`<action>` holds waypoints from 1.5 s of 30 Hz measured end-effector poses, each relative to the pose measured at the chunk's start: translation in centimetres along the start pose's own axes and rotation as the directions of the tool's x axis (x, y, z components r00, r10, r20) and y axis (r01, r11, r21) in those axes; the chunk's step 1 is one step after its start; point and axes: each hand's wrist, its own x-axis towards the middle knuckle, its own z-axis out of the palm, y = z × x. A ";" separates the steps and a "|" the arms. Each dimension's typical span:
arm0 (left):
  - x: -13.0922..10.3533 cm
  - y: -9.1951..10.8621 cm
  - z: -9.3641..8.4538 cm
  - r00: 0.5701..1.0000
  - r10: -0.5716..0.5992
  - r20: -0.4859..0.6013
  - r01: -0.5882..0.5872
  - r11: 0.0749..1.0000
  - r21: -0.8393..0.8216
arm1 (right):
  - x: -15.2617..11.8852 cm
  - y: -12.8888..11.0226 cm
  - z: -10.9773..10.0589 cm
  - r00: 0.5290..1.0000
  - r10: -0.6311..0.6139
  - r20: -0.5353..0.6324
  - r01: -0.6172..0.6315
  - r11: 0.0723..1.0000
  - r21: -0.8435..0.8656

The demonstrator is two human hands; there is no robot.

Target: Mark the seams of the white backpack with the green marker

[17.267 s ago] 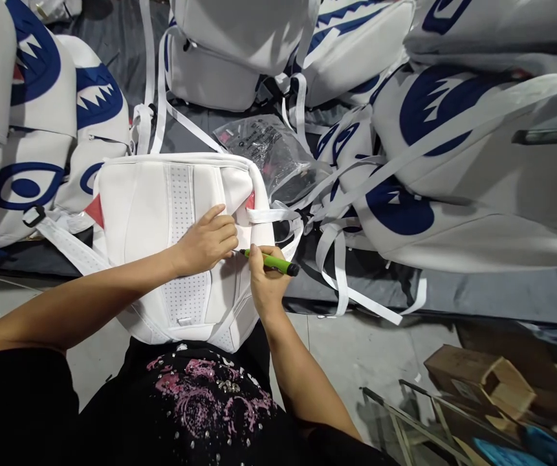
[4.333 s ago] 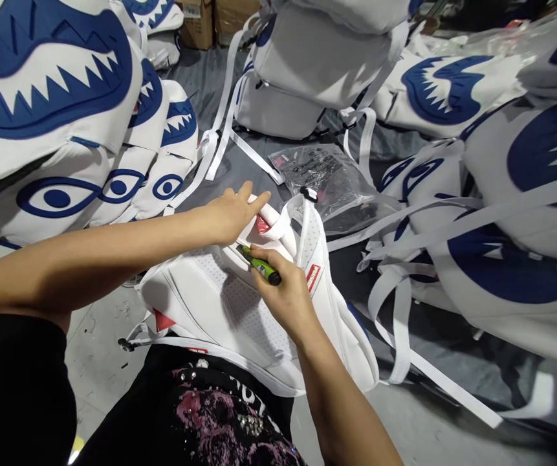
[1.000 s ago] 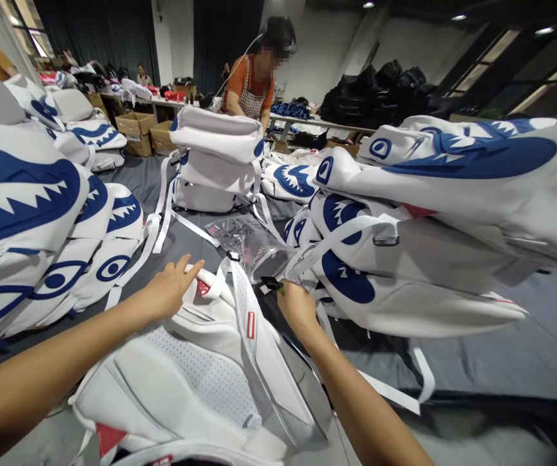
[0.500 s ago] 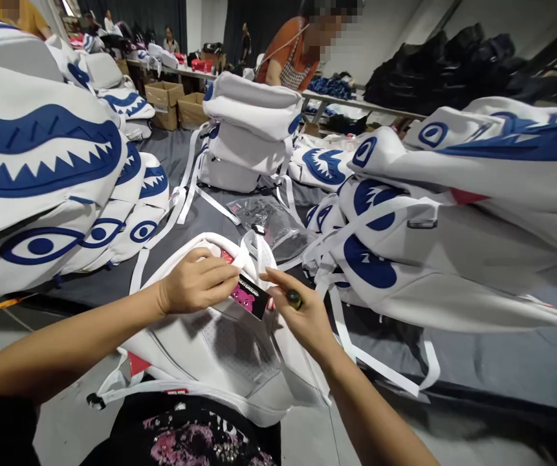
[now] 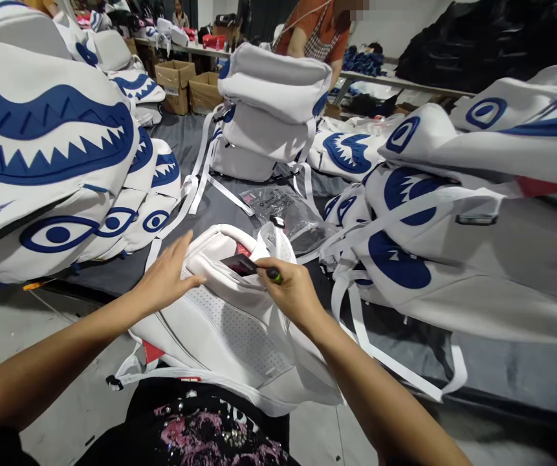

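A white backpack [image 5: 239, 330] lies against my lap and the table edge, its dotted back panel facing up. My right hand [image 5: 295, 294] is closed near its top, pinching a black hang tag [image 5: 238, 264]. Tucked in the same hand is a small tool with a black-and-green handle [image 5: 274, 275]; its working end is hidden. My left hand [image 5: 164, 277] is open at the bag's upper left edge, fingers stretched out and thumb apart, holding nothing. A red label [image 5: 242, 250] shows near the white strap loop with its black buckle [image 5: 277, 222].
White backpacks with blue shark mouths are heaped at left [image 5: 50, 129] and right [image 5: 453, 252]. A stack of white bags [image 5: 268, 110] stands ahead, with clear plastic wrapping [image 5: 288, 210] before it. Cardboard boxes [image 5: 175, 81] sit behind. A person in orange [image 5: 314, 29] leans over at the back.
My left hand has let go of the hang tag, moved left and opened. The tag has tilted flatter in my right hand, its pink picture now out of sight.
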 end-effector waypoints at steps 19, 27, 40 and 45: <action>-0.4 -0.6 0.9 0.987 -0.107 0.116 0.113 0.993 -0.042 | 3.0 -4.6 3.1 0.788 0.062 0.613 0.428 0.661 -0.617; -0.6 -0.6 0.6 0.984 -0.107 0.142 0.122 0.987 -0.101 | 2.7 -6.2 3.2 0.882 -0.017 0.470 0.345 0.702 -0.623; -0.9 -0.4 -0.4 0.979 -0.123 0.160 0.149 0.976 -0.160 | 5.7 -6.9 5.0 0.843 -0.204 0.499 0.459 0.757 -0.466; -0.9 -0.4 -0.4 0.971 -0.173 0.166 0.205 0.958 -0.203 | 4.7 -6.7 4.8 0.809 -0.255 0.530 0.537 0.688 -0.489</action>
